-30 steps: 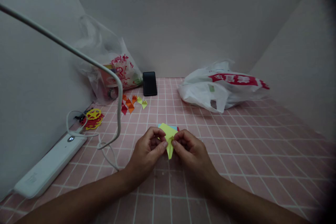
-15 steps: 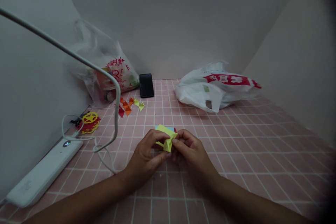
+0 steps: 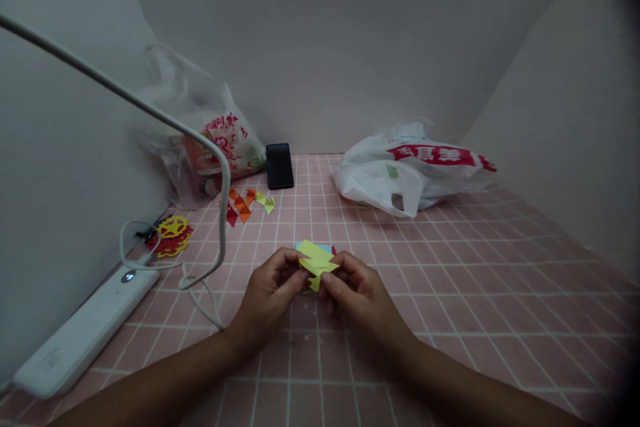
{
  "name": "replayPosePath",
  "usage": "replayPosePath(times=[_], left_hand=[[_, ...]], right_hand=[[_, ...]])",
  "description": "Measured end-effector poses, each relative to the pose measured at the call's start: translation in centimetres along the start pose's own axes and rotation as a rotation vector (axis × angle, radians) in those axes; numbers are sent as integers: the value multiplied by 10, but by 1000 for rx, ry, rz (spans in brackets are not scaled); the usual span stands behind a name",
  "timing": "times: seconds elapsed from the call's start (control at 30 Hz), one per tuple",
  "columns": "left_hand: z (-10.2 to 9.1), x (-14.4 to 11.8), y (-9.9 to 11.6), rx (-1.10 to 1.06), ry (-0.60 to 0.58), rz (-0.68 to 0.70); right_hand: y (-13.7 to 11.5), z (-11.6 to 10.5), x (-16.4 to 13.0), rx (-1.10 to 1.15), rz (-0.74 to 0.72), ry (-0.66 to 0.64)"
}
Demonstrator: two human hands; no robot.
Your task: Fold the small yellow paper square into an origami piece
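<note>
Head view: both hands meet over a folded yellow paper, the left hand pinching its left side between thumb and index finger, the right hand gripping its right corner the same way, thumb laid on the near face. The paper lies between the two sets of fingertips, above the pink gridded tabletop. Just beyond the fingers show a flat yellow sheet, a blue sheet and a red edge; whether any of these touches the held piece, I cannot tell.

If the thumbs pull apart unevenly, the thin paper could probably tear or take a crooked crease, and a slackened pinch might let the fold spring open. The white cable reaches down to the left wrist, so a backward sweep of those fingers could snag it.

Half a second ago the left index finger arched over the paper with its thumb lower down; now that thumb has come up onto the piece, which spreads wider, a pointed corner toward each hand. Well beyond the left fingers, the little orange folded papers and the black phone look undisturbed
</note>
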State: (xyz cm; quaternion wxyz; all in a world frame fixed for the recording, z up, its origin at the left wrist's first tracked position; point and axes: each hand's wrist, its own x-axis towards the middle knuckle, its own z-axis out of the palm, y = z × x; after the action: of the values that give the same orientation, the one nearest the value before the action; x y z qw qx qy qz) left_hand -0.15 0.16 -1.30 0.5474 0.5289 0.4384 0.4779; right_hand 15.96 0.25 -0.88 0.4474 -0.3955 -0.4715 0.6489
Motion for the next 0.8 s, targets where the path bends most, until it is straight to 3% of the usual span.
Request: replayPosePath(times=[0.27, 0.4, 0.8], left_hand=[[0, 6, 0, -335, -14, -223], [2, 5, 1, -396, -57, -309], [0, 7, 1, -261, -41, -169]], right_hand=[[7, -5, 2, -30, -100, -7], [5, -7, 1, -132, -167, -14], [4, -6, 2, -104, -65, -21]])
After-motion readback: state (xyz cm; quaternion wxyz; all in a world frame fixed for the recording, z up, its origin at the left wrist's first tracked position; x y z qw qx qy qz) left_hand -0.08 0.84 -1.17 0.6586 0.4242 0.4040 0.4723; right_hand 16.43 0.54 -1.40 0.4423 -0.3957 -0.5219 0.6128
